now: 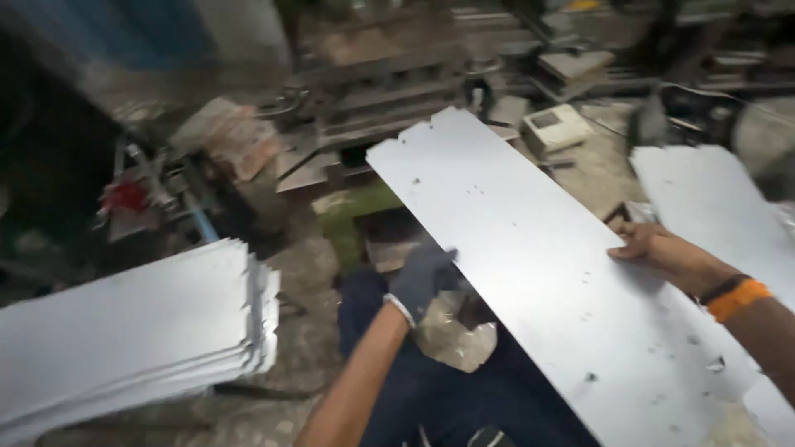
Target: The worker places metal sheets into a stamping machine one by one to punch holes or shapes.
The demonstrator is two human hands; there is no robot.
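Note:
A long pale metal sheet with small punched holes and a notched far end lies slanted across my lap, from the press at the back down to the lower right. My left hand, in a dark glove, grips the sheet's left edge about midway along. My right hand, bare with an orange band and a dark band at the wrist, holds the sheet's right edge. Below the sheet are my dark trousers.
A stack of similar metal sheets lies at the lower left. Another sheet rests at the right. A dark press machine stands behind. Metal scraps litter the dirty floor, and a red-topped tool sits at the left.

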